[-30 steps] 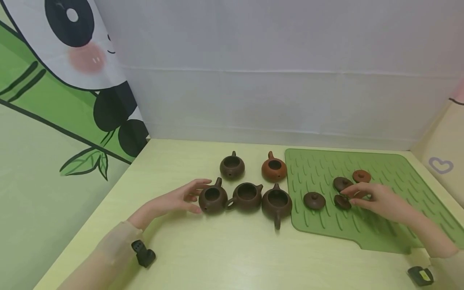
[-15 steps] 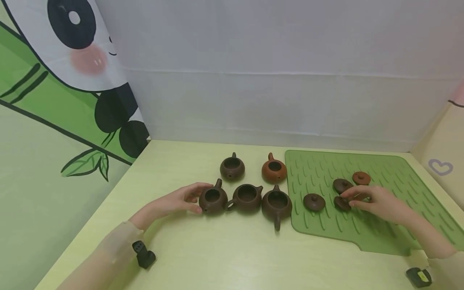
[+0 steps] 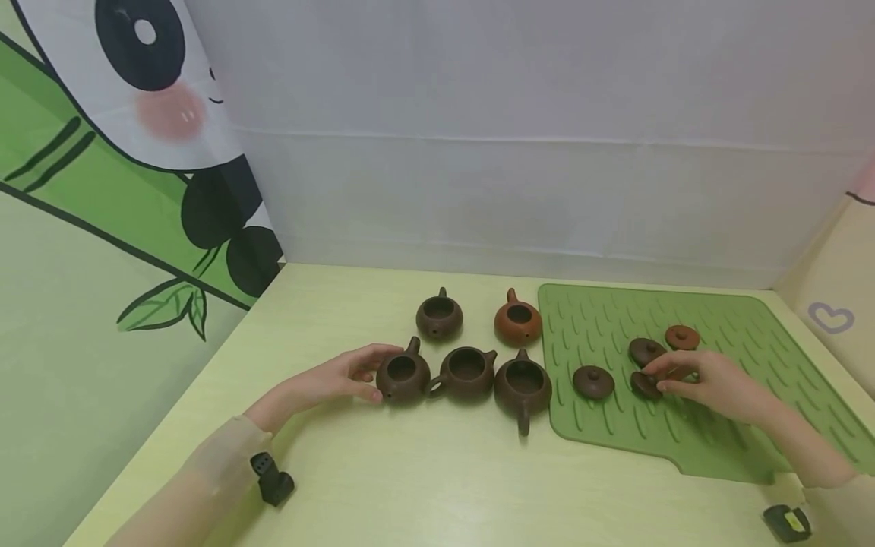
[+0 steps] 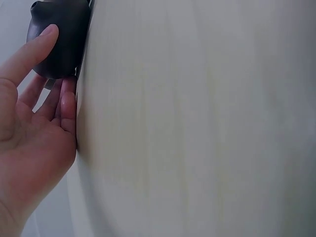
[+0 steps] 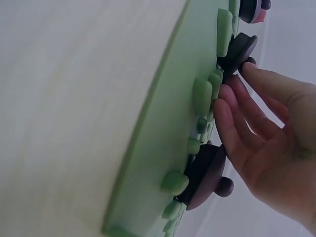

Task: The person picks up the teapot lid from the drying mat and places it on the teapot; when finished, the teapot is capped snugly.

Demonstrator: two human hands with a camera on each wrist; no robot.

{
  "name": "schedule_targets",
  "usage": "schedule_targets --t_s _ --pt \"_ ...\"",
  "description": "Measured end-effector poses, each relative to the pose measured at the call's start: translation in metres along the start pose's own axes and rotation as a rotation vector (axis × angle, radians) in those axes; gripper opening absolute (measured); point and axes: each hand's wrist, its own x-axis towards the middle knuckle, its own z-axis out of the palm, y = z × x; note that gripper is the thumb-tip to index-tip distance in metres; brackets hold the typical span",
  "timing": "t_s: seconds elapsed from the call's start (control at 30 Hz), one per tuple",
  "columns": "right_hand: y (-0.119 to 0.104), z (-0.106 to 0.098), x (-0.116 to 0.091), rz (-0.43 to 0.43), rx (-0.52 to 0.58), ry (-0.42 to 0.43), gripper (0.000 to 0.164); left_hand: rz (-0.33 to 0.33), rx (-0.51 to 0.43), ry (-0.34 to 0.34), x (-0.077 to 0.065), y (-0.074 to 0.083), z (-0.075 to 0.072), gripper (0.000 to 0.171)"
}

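Note:
My left hand (image 3: 338,376) holds the left side of a dark brown lidless teapot (image 3: 403,378). In the left wrist view its thumb (image 4: 42,47) presses the pot's (image 4: 61,44) side, with the other fingers behind it. My right hand (image 3: 714,380) pinches a small dark lid (image 3: 645,385) on the green mat; in the right wrist view the thumb is at the knob of this tilted lid (image 5: 237,54) and fingertips touch its edge. Another dark lid (image 3: 593,382) lies to its left, a dark lid (image 3: 645,350) just behind, and a reddish lid (image 3: 682,337) farther back.
Two more dark teapots, one side-on (image 3: 467,374) and one spout-away (image 3: 522,384), stand right of the held pot. Behind are a dark teapot (image 3: 440,317) and a reddish one (image 3: 518,322). The green ridged mat (image 3: 731,311) covers the table's (image 3: 410,479) right side.
My left fingers and thumb have moved in slightly to the right, onto the teapot's side. My right hand stays at the same lid, almost unmoved.

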Motion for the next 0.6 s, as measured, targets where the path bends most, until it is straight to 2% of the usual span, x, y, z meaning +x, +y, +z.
schedule_targets --t_s 0.33,0.6 --pt "-0.006 -0.001 0.002 -0.088 -0.047 0.039 0.023 0.002 0.007 0.003 -0.001 0.001 0.001 0.073" --pt "-0.016 -0.002 0.011 -0.109 -0.083 0.077 0.024 -0.007 -0.005 0.002 -0.002 0.002 0.002 0.074"
